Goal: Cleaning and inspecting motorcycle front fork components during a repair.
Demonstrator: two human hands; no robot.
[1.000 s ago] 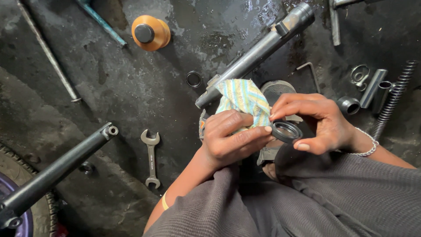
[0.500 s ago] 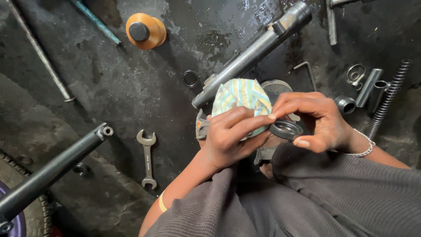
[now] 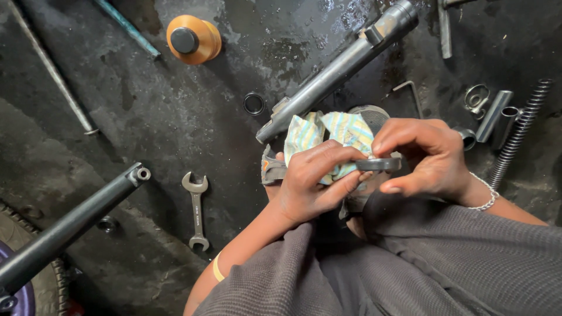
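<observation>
While a dark metal ring (image 3: 379, 164) is pinched edge-on between the thumb and fingers of the right hand (image 3: 424, 158), a striped cloth (image 3: 329, 139) of green, yellow and white is bunched in the closed left hand (image 3: 313, 184), whose fingertips are pressed against the ring's near side. Both hands are held together above the lap, which is covered by dark grey fabric. A thin chain bracelet (image 3: 483, 193) is worn on the right wrist and a yellow band (image 3: 217, 269) on the left forearm.

Just behind the cloth, a long dark metal tube (image 3: 339, 70) is laid diagonally on the oily black floor (image 3: 152, 117), with a small black ring (image 3: 254, 103) seen just left of its lower end. To the right, a coil spring (image 3: 521, 131), short metal sleeves (image 3: 494, 115) and a bent clip (image 3: 476, 97) are scattered near one another. Further left, an open-ended spanner (image 3: 196, 210) is lying flat, well apart from the hands. A second dark tube (image 3: 70, 225) is angled in from the lower left, beside a tyre (image 3: 35, 281). An orange spool (image 3: 193, 39) is placed at the top.
</observation>
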